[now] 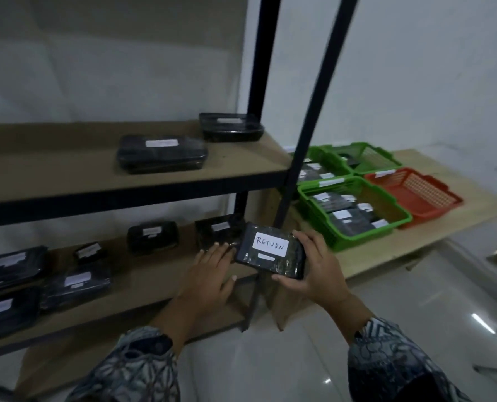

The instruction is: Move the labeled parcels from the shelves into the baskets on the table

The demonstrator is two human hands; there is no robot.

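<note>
We've got the RETURN parcel at the edge of the lower shelf, right grip curled round its end, left grip spread flat beside it, so it could slip one-handed onto the floor.

Dim, blurred, wide-angle edge distortion

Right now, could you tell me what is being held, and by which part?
The right hand grips the RETURN parcel by its right end; the left hand lies open beside it.
</note>
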